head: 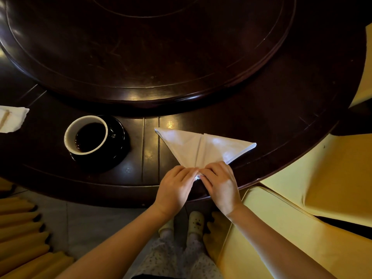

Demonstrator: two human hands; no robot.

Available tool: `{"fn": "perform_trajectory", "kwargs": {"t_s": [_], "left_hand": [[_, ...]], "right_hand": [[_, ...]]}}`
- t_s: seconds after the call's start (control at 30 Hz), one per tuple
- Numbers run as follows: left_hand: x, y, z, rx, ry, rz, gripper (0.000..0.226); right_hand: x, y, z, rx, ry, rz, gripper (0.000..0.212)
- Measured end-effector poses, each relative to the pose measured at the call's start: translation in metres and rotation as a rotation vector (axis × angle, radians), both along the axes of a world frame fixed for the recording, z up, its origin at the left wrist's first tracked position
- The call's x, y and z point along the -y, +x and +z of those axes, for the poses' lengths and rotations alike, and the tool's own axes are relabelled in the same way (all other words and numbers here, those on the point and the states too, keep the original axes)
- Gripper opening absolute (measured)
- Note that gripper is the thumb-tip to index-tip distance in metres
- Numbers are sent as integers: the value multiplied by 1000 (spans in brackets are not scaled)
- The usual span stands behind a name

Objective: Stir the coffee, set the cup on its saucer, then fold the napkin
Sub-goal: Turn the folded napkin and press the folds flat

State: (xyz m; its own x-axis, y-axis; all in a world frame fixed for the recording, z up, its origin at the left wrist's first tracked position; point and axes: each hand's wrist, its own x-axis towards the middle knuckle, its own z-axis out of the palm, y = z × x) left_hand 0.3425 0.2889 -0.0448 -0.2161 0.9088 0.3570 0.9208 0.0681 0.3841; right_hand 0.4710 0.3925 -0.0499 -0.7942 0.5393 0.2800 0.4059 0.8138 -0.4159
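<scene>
Pinching its near tip, both hands' fingers (189, 171) grip the napkin (203, 147), long edge running left-right.

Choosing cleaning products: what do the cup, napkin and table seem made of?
Cup: likely glazed ceramic, with a thick, smooth white rim.
Napkin: probably woven cloth, matte white with hemmed edges.
Table: apparently dark polished wood, with plank seams and glossy reflections.

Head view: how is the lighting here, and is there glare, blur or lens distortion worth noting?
Head view: dim and warm, the dark table nearly swallowing the black saucer; small glare spots on the wood beside the white napkin, which is the brightest thing; wide-angle bending curves the table edge; both hands, left hand and right hand, look sharp, without motion blur.
</scene>
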Motion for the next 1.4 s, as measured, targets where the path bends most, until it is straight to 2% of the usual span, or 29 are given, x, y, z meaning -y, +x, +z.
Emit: {"fn": "perform_trajectory", "kwargs": {"t_s": [0.1,0.23,0.37,0.47,0.6,0.7,0.87,1.0,1.07,1.13,1.23,1.27,1.33,1.4], "left_hand": [[5,7,-2,35,-35,-9,28],[4,13,-7,-33,-58,55,18],[-1,20,-5,-55,-81,119,20],[-5,24,-3,-93,-108,165,25],[-9,27,-5,-77,-125,201,18],[-9,25,-4,-73,-124,190,16],[-9,21,-1,-86,-145,126,16],[-10,11,1,-101,-165,88,16],[-10,3,0,-125,-176,85,7],[-9,-3,0,-155,-195,78,13],[-6,-9,2,-195,-184,86,8],[-4,-9,3,-187,-179,94,15],[1,-10,2,-156,-158,102,19],[8,-10,-1,-135,-142,95,18]], "right_hand": [[1,3,1,15,-57,33,15],[-25,18,17,33,-125,147,17],[-81,15,32,30,-44,-46,29],[-90,-11,32,165,10,29,43],[-63,-29,8,498,-2,239,62],[-61,-13,-6,495,85,211,64],[-93,35,-5,458,57,82,60],[-118,65,5,370,106,111,45],[-124,68,7,306,118,113,42],[-122,64,8,297,159,102,38],[-114,56,12,312,192,104,30],[-111,56,15,324,199,112,27],[-104,63,22,346,178,148,19],[-91,76,27,354,73,196,15]]}}
